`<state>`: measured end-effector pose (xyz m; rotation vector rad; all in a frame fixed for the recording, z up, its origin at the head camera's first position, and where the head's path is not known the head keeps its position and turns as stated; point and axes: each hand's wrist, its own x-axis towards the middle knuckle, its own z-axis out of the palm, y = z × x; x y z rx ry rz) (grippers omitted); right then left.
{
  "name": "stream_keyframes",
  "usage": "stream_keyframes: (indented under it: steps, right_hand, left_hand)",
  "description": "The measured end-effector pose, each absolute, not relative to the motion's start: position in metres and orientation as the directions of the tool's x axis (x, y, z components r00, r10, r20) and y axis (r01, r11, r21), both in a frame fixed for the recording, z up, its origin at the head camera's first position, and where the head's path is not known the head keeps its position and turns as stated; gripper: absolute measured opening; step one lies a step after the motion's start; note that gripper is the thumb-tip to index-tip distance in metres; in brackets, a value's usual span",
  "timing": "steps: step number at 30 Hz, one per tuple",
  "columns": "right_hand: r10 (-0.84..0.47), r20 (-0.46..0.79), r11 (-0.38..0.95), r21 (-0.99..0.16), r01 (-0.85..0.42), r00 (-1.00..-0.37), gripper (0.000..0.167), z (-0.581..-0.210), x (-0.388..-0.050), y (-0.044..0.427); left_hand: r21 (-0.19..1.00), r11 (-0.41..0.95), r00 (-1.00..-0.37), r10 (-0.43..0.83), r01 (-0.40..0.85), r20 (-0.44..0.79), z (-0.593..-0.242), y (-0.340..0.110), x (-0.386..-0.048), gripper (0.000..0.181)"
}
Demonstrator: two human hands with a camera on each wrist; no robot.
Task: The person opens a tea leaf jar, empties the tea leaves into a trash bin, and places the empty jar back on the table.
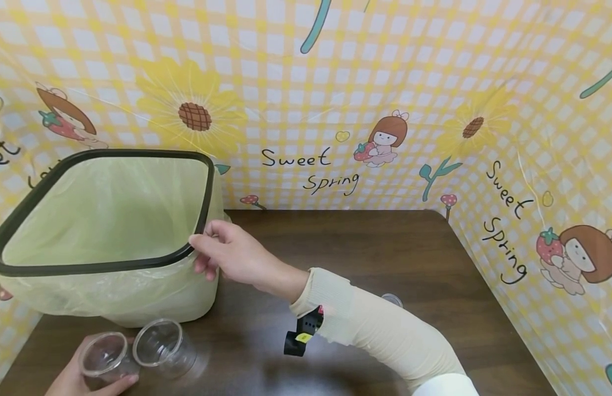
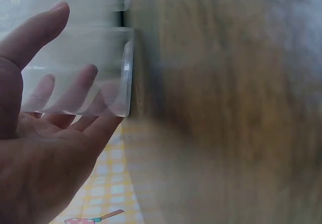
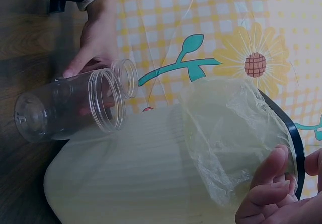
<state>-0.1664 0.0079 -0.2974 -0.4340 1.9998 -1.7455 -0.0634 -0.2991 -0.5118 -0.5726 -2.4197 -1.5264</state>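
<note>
My left hand grips a clear plastic jar low at the left of the head view, its fingers showing through the wall in the left wrist view. A second clear jar stands on the table right beside the held one; its threaded mouth shows in the right wrist view. My right hand pinches the black rim of a pale bin at its near right corner, thumb on one side and fingers on the other. A thin translucent bag lines the bin and folds over its outside.
The pale bin body takes up the left of the dark wooden table. A small clear round piece lies partly behind the right sleeve. Checked cloth stands behind and along the sides.
</note>
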Motion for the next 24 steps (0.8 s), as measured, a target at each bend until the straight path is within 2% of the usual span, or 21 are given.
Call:
stream_keyframes:
  steps: [10,18,21,24]
  right_hand:
    - [-0.511,-0.119,0.149,-0.988,0.048,-0.851,0.025,-0.299,-0.167,0.008]
    - [-0.515,-0.117,0.148,-0.988,0.047,-0.849,0.025,-0.298,-0.166,0.008]
    - [-0.516,-0.118,0.144,-0.988,0.05,-0.848,0.025,-0.298,-0.166,0.008]
    - [-0.519,-0.119,0.138,-0.989,0.054,-0.846,0.025,-0.298,-0.166,0.008]
  left_hand:
    - [0.771,0.471,-0.902,0.17,0.429,0.398,-0.514,-0.302,-0.064,0.081]
    - [0.737,0.65,-0.976,0.04,0.187,0.213,-0.52,-0.309,-0.059,0.074]
    - [0.732,0.661,-0.983,0.044,0.163,0.179,-0.519,-0.31,-0.059,0.072]
    - [0.736,0.653,-0.98,0.046,0.177,0.195,-0.519,-0.309,-0.059,0.071]
